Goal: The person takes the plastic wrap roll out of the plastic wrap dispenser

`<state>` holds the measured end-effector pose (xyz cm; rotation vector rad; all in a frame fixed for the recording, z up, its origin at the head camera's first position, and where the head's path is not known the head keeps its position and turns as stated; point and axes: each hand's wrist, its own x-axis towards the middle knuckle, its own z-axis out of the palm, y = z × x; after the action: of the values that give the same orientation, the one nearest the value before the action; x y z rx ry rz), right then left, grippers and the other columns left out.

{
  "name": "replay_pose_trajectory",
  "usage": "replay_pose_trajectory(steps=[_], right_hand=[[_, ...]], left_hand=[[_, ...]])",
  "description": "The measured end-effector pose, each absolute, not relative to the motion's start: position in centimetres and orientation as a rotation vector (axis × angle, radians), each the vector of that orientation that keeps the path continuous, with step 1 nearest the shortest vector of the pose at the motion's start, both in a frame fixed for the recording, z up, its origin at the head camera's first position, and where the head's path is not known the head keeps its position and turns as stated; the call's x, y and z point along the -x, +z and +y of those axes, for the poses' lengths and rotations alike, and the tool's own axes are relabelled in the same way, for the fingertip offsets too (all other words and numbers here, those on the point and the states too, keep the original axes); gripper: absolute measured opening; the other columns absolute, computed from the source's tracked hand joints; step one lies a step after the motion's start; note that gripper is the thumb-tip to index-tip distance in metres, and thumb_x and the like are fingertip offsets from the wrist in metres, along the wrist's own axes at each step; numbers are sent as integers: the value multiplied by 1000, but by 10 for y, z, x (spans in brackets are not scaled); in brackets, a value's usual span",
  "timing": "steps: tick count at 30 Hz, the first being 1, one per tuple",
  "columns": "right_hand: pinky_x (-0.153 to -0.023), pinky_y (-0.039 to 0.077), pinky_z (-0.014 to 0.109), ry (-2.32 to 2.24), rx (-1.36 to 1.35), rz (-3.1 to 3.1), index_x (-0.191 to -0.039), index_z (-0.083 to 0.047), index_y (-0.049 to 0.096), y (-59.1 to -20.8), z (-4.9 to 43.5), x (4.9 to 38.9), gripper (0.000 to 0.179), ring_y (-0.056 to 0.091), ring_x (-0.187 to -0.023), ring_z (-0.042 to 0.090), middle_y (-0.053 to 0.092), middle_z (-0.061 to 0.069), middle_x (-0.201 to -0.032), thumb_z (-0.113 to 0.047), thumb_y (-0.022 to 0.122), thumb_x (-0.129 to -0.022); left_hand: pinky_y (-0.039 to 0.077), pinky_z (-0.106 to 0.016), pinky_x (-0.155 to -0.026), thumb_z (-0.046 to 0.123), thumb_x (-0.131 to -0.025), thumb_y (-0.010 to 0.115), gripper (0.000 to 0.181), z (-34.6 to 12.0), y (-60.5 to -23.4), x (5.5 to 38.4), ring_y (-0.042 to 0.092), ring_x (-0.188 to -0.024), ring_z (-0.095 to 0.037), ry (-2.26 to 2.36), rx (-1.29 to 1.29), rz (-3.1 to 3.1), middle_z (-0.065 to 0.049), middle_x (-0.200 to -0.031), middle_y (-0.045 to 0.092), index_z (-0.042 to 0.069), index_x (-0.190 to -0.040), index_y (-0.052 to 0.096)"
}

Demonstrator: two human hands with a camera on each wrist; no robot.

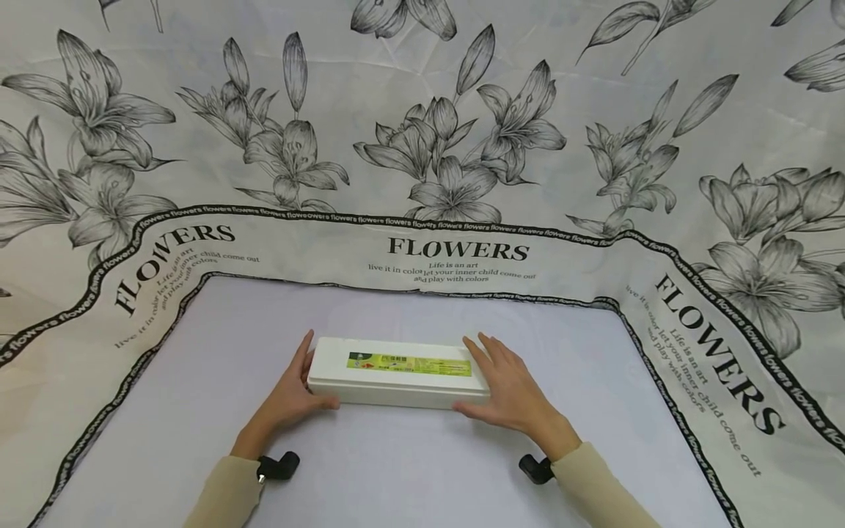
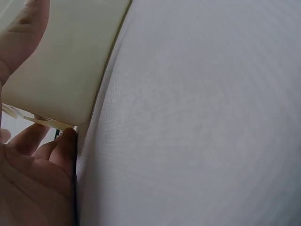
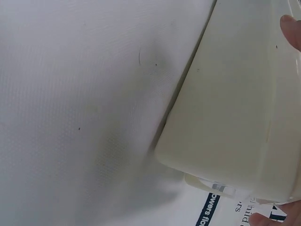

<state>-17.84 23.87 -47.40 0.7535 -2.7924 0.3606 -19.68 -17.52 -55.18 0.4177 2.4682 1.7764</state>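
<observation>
A long white lidded plastic box (image 1: 396,396) lies across the white table in the head view, a yellow-green printed label (image 1: 409,364) on its top. My left hand (image 1: 293,389) grips its left end, thumb along the front face and fingers round behind the end. At the opposite end my right hand (image 1: 505,385) holds it, thumb against the front and fingers spread over the right edge. From the left wrist, the box wall (image 2: 61,70) shows between thumb and fingers. The right wrist view has the smooth box side (image 3: 225,103) close up, the thumb (image 3: 292,32) at its edge.
White cloth (image 1: 409,469) with a black lettered border covers the table. Behind it rises a fabric backdrop (image 1: 317,242) printed with lilies and the word FLOWERS. Small black wrist devices (image 1: 280,466) sit by both beige sleeves.
</observation>
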Motion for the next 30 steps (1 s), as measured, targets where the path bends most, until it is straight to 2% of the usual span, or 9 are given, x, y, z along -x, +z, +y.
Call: replay_pose_trajectory(steps=[8, 11, 15, 17, 20, 24, 30], right_hand=[[-115, 35, 67, 317, -742, -2770, -158, -16, 42, -484, 243, 184, 106, 35, -147, 49, 45, 21, -157, -71, 76, -75], [-114, 37, 67, 314, -748, -2755, -155, -14, 46, -486, 243, 185, 104, 37, -145, 50, 48, 21, -154, -70, 78, -73], [-112, 41, 65, 324, -744, -2747, -154, -13, 48, -487, 244, 187, 104, 42, -143, 47, 50, 20, -153, -69, 80, -72], [-111, 43, 64, 336, -748, -2752, -154, -14, 47, -487, 245, 188, 104, 45, -141, 46, 50, 19, -153, -69, 80, -73], [-109, 46, 61, 344, -757, -2767, -155, -14, 46, -488, 247, 189, 104, 47, -139, 43, 51, 18, -152, -69, 80, -73], [-108, 47, 58, 355, -760, -2783, -156, -15, 44, -489, 246, 192, 106, 49, -136, 40, 52, 17, -151, -70, 80, -73], [-107, 49, 55, 378, -753, -2792, -156, -18, 45, -488, 244, 196, 104, 51, -133, 35, 55, 12, -145, -68, 81, -73]], left_hand=[[37, -8, -103, 17, -71, 96, 137, -175, -554, 199, 46, -143, -42, 1782, -418, 2470, -25, -161, 37, 7, -166, -2], [40, -19, -110, 18, -71, 96, 136, -175, -554, 199, 46, -143, -40, 1756, -395, 2495, -23, -160, 40, 5, -165, -1], [37, -51, -119, 20, -71, 97, 136, -173, -553, 202, 47, -142, -40, 1719, -399, 2533, -23, -158, 43, 4, -165, 0], [35, -60, -118, 20, -70, 97, 137, -172, -552, 202, 48, -141, -41, 1721, -403, 2544, -24, -157, 44, 3, -165, 0], [33, -63, -118, 19, -71, 97, 136, -171, -552, 203, 47, -140, -42, 1725, -402, 2540, -25, -157, 43, 2, -165, 0], [29, -64, -121, 22, -72, 96, 133, -171, -553, 201, 39, -146, -44, 1714, -384, 2532, -25, -161, 37, 0, -164, 2], [26, -65, -122, 30, -71, 96, 128, -172, -552, 202, 32, -151, -43, 1663, -348, 2550, -21, -164, 34, 5, -164, 12]])
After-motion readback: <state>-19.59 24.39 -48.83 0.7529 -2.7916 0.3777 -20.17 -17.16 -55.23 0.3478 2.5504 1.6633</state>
